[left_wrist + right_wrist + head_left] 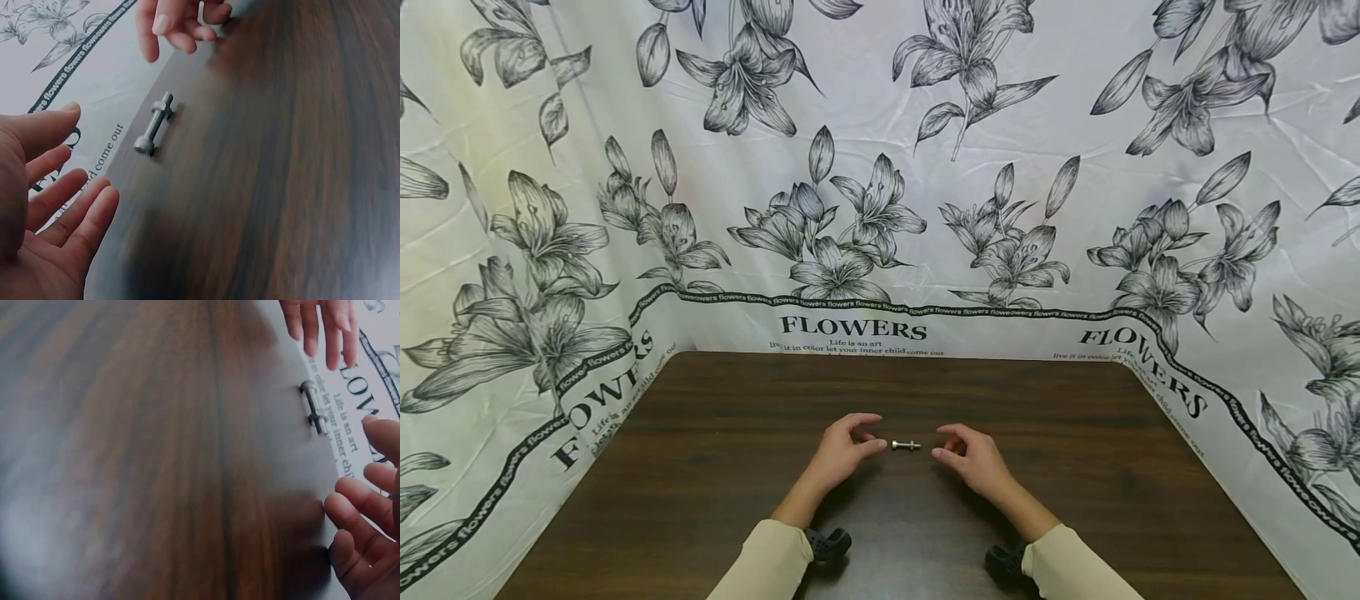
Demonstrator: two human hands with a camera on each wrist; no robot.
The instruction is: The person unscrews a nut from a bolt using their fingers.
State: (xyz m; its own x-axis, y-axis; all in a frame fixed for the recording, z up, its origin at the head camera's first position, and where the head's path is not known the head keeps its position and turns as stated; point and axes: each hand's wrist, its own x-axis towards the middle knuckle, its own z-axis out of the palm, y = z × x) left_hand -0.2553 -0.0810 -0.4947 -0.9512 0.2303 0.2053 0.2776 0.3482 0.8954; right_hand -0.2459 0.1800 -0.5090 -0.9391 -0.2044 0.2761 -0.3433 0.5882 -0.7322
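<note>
A silver bolt with a nut threaded on its shank lies on the dark wooden table, its head toward the left hand. Just left of the bolt's head is my left hand, fingers relaxed and thumb apart from them, holding nothing. On the other side, off the threaded end, my right hand is likewise loosely spread with nothing in it. Both wrist views show a gap between the bolt and the fingertips of each hand.
The brown wood-grain table spreads around the hands. A white curtain printed with lilies and lettering hangs along its back and both sides. A dark band sits on the left wrist and another on the right wrist.
</note>
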